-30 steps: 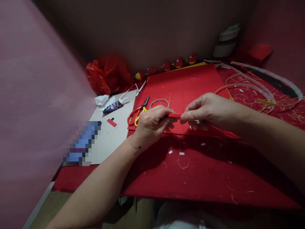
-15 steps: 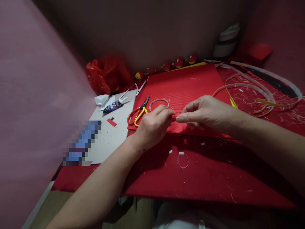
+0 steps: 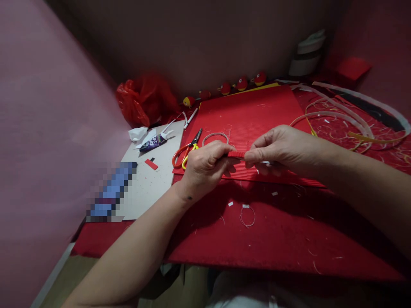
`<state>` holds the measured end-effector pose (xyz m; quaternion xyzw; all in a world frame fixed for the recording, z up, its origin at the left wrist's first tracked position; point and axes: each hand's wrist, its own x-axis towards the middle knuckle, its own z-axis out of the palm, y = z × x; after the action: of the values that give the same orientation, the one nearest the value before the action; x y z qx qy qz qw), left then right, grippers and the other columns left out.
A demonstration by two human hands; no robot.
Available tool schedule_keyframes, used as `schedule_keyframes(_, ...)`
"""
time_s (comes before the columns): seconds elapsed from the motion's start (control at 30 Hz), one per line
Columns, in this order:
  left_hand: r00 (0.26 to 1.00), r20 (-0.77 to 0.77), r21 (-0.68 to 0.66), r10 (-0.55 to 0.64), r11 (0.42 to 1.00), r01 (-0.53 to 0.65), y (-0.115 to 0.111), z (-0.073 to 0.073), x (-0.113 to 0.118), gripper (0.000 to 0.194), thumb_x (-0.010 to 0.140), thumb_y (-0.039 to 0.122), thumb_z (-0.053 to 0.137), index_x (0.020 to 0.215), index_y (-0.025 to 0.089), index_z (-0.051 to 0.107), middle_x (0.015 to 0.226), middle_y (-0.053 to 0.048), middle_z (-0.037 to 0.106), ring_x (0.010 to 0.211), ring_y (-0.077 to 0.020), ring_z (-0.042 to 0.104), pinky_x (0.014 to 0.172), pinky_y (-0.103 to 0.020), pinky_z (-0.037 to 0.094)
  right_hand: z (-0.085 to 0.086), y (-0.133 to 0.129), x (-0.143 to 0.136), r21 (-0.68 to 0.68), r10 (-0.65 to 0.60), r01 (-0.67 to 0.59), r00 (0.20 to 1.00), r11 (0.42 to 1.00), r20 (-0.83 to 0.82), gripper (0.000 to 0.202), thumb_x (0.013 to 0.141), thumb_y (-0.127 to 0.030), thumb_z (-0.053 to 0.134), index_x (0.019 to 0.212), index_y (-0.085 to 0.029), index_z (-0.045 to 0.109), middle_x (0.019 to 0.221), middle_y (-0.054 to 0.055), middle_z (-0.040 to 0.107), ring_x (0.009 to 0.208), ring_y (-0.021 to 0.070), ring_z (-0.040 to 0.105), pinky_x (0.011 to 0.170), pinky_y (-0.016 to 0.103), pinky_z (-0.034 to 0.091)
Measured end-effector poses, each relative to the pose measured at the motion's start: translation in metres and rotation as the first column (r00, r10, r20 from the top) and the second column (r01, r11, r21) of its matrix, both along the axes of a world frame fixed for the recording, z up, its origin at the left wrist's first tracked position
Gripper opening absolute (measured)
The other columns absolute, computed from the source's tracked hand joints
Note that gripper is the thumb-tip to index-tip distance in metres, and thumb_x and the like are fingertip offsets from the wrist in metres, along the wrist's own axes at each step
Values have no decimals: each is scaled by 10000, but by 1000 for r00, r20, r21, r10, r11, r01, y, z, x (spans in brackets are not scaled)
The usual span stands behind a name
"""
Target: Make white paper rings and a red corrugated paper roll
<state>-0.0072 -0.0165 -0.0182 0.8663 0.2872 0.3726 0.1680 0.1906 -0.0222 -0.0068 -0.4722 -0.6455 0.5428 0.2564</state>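
Note:
A narrow strip of red corrugated paper (image 3: 236,154) is stretched between my two hands, its ends hidden by the fingers. My left hand (image 3: 207,164) is closed on one end, and my right hand (image 3: 268,149) pinches the other between thumb and fingers. Both hover over the large red corrugated sheet (image 3: 244,115). Just left of my left hand, scissors (image 3: 184,156) with one red and one yellow handle rest on that sheet, blades pointing away. Behind the left hand lies a pale ring-shaped strip (image 3: 215,136).
A grey board (image 3: 150,188) at left carries a dark glue tube (image 3: 154,141) and a small red scrap (image 3: 151,164). Several red-and-yellow bird figures (image 3: 242,83) line the back, beside a red plastic bag (image 3: 138,100). Coiled strips (image 3: 340,117) spread at right.
My hands have moved slightly apart, the right one shifting rightward, so more of the red strip shows between them. The camera view has shifted a little.

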Motion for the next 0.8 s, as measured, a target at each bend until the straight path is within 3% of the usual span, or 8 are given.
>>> schedule_keyframes(0.17,988,-146,196,57,980,-28,7,1,-3,79,819,228,545,811,154,571,634,13,585,515,-55,560,504,-165,461,-3,1,0,12,1,-1,1000,1000,6,389,635,-551,620,533,-178,587,460,5,528,372,74,385,376,241,282)
schedule_keyframes(0.43,948,-263,445,179,894,-46,3,1,0,86,838,172,487,801,141,559,725,-20,608,669,-95,581,588,-198,468,-6,-4,-5,22,-67,66,997,998,25,419,620,-561,633,504,-167,556,405,-11,450,355,65,318,349,246,190)
schedule_keyframes(0.5,968,-203,365,150,928,-67,1,2,2,79,830,179,503,802,143,567,740,-24,612,666,-95,591,586,-198,484,-4,-4,-5,26,-61,61,998,998,-3,404,619,-557,637,517,-172,567,423,-7,464,365,69,331,357,249,203)
schedule_keyframes(0.6,999,41,-50,28,998,-26,-4,6,6,80,824,207,529,857,143,563,687,-6,603,568,-82,602,529,-191,521,1,-4,-5,16,-55,56,995,998,-81,385,619,-557,635,534,-186,585,440,-7,462,374,73,338,369,254,233)
schedule_keyframes(0.7,965,264,-386,-2,916,107,-11,8,12,108,811,234,553,869,142,561,613,16,592,505,-86,601,480,-197,551,6,-6,-5,-30,-41,37,990,999,-134,364,603,-548,649,530,-197,589,444,-10,455,381,74,343,377,250,251)
schedule_keyframes(0.8,935,356,-446,7,880,163,-14,6,15,93,784,226,591,810,138,578,602,20,590,513,-88,607,477,-198,564,7,-7,-5,-70,-17,5,986,998,-166,333,588,-520,675,543,-198,601,453,-11,471,384,71,354,379,241,262)
